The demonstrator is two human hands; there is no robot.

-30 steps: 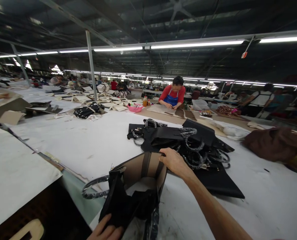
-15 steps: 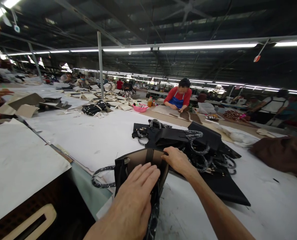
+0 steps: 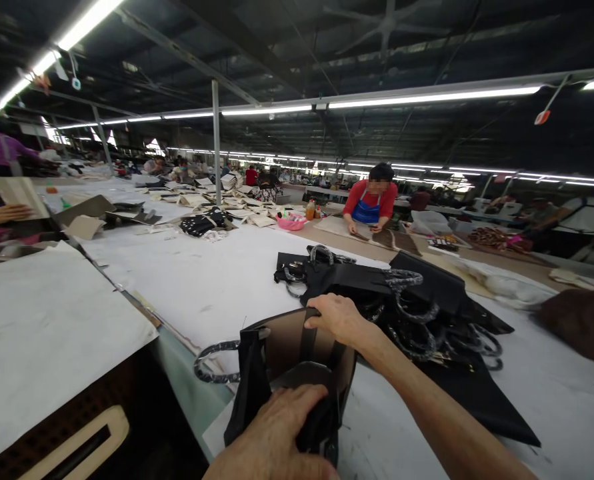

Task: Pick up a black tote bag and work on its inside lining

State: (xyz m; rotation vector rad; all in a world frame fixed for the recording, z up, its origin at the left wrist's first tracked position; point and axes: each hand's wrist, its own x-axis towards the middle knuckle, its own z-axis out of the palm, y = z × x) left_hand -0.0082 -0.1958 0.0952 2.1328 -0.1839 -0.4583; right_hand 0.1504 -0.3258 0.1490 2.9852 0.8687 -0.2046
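Note:
A black handbag (image 3: pixel 257 380) with a tan lining stands open at the near edge of the white table (image 3: pixel 187 280). My right hand (image 3: pixel 337 319) grips the far rim of its opening. My left hand (image 3: pixel 281 427) reaches into the bag from the near side, its fingers curled down over the dark contents inside; what they hold is hidden. One wrapped handle (image 3: pixel 211 363) of the bag hangs to the left. Just behind lies a pile of black bags (image 3: pixel 427 300) with wrapped handles.
A person in a red top and blue apron (image 3: pixel 371 200) works at the far side of the table. A pink basket (image 3: pixel 291 222) and bottles stand nearby. Cut pieces and dark fabric (image 3: pixel 201 223) lie further left. A brown bag (image 3: pixel 581 320) sits at the right.
My left hand rose from the bag's lower edge, passed flat over the opening, and now dips into it with curled fingers. The view has shifted slightly to the left.

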